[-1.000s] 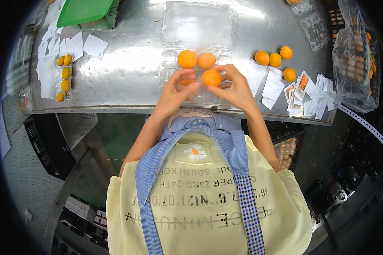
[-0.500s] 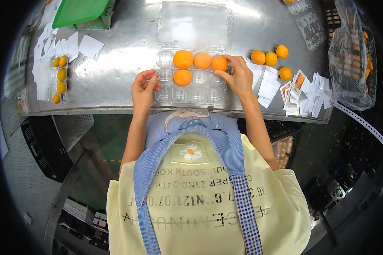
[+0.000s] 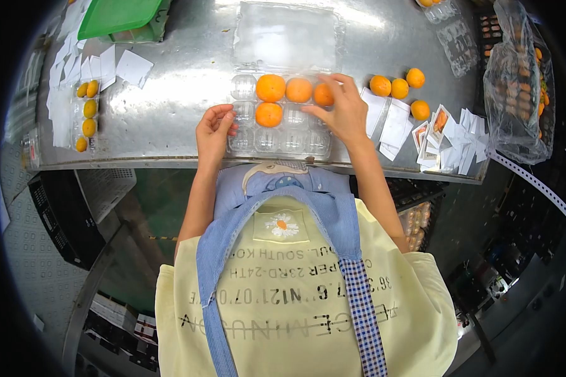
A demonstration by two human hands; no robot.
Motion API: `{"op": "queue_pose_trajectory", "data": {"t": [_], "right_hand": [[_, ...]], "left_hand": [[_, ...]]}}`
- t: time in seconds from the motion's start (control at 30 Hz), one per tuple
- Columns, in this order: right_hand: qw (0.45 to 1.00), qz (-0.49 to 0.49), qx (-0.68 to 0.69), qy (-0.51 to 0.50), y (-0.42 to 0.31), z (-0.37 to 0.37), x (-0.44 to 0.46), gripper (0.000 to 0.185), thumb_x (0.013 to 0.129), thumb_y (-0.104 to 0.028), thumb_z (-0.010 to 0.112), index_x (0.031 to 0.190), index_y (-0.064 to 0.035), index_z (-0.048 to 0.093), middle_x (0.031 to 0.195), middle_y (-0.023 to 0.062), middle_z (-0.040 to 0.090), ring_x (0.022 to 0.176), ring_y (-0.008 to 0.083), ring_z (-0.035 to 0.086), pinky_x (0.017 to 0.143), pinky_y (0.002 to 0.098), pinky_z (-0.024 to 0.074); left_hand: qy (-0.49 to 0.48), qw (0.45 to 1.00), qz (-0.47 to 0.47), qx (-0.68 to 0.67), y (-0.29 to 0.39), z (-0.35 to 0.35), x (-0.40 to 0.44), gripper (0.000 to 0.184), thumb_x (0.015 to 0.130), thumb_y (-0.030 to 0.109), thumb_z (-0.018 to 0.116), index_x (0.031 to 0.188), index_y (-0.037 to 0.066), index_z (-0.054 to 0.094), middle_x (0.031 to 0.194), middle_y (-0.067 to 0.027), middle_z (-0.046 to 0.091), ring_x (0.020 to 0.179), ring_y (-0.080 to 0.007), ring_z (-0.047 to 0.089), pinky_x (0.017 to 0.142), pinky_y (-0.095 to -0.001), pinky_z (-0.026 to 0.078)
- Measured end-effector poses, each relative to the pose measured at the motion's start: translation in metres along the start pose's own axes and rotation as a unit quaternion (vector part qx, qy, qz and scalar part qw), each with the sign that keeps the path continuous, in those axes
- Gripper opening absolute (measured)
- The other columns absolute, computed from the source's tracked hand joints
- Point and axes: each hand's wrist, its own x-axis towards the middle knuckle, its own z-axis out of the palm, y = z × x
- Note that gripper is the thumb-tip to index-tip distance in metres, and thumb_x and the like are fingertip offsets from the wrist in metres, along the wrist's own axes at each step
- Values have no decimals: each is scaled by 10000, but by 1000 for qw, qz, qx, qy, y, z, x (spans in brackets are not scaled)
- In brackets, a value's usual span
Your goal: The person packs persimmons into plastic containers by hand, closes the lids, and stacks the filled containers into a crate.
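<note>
A clear plastic clamshell fruit box lies opened in front of me, its lid flat on the far side. Three oranges sit in its far row: one orange, a paler orange, and another orange at the right end. Below the first, in the middle row, is one more orange. My right hand is over the right-end orange, thumb and fingers spread apart around it. At the box's left edge, my left hand has curled fingers and thumb pinching the rim.
Several loose oranges lie to the right, near white cards and picture cards. At left stand a narrow pack of small yellow-orange fruits, more white cards and a green-lidded bin. A plastic-wrapped crate is far right.
My right hand has shifted slightly left and its thumb and fingers have parted from the right-end orange, which stays in its cup. My left hand remains at the box's edge.
</note>
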Motion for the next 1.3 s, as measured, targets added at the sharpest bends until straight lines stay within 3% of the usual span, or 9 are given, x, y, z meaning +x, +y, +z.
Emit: {"op": "queue_pose_trajectory", "data": {"t": [0.13, 0.23, 0.33, 0.53, 0.73, 0.83, 0.93, 1.03, 1.3], "right_hand": [[994, -58, -66, -61, -12, 13, 15, 479, 644, -266, 798, 1071, -117, 639, 1129, 62, 590, 1014, 252, 553, 813, 347, 481], [991, -87, -73, -75, -10, 13, 21, 482, 646, -245, 793, 1084, -117, 636, 1129, 61, 597, 1016, 250, 552, 798, 350, 480], [991, -128, -21, -24, -6, 14, 17, 468, 665, -171, 787, 1101, -108, 630, 1138, 71, 588, 1029, 257, 558, 822, 349, 481], [973, -30, 227, -1, -16, 2, -2, 515, 693, -22, 762, 1173, -65, 581, 1154, 99, 567, 1084, 236, 570, 886, 326, 480], [921, 48, 386, -14, -8, 12, -10, 634, 719, -24, 759, 1286, -47, 478, 1170, 89, 567, 1074, 195, 582, 900, 313, 484], [918, 66, 390, -8, -8, 14, -8, 586, 684, -115, 790, 1217, -42, 556, 1145, 105, 587, 1005, 220, 590, 859, 330, 491], [979, 19, 203, -7, -10, 5, -3, 502, 723, -197, 777, 1173, -66, 599, 1094, 89, 615, 1012, 209, 576, 882, 341, 448], [997, -72, 12, -6, -6, 3, 6, 486, 679, -271, 788, 1102, -78, 645, 1069, 76, 620, 983, 236, 547, 885, 366, 387], [988, -122, -88, -36, -12, 13, 19, 470, 650, -281, 785, 1061, -95, 654, 1015, 65, 610, 1004, 252, 509, 922, 402, 319]], "left_hand": [[1, 1000, 4, 0, 0, 1, 1, 176, 897, 90, 603, 1055, 13, 614, 925, -58, 637, 717, -88, 578, 611, -215, 473], [-2, 1000, 10, 4, -2, 0, 1, 174, 899, 91, 600, 1054, 14, 614, 923, -56, 637, 714, -85, 576, 608, -215, 471], [-5, 1000, 13, -10, -8, -2, 3, 175, 900, 93, 600, 1056, 15, 613, 919, -53, 636, 708, -81, 572, 604, -214, 467], [-4, 1000, 0, -11, -7, -1, 3, 175, 899, 89, 600, 1056, 14, 606, 911, -41, 638, 678, -66, 551, 589, -205, 452], [-7, 1000, -7, -11, -8, -1, 5, 164, 900, 77, 594, 1052, 18, 607, 901, -35, 638, 646, -54, 525, 573, -192, 437], [-10, 1000, -6, -12, -8, -2, 5, 163, 899, 79, 596, 1050, 20, 608, 899, -34, 639, 644, -55, 527, 570, -191, 437], [-11, 1000, -7, -8, -9, -2, 6, 163, 899, 83, 598, 1050, 21, 608, 900, -35, 640, 644, -56, 527, 567, -191, 438], [-12, 1000, -12, -7, -9, -3, 7, 164, 897, 83, 600, 1051, 28, 610, 898, -34, 641, 644, -56, 527, 566, -193, 439], [-13, 1000, -18, -8, -9, -3, 8, 168, 889, 74, 603, 1053, 40, 613, 888, -27, 637, 628, -48, 520, 549, -184, 433]]}}
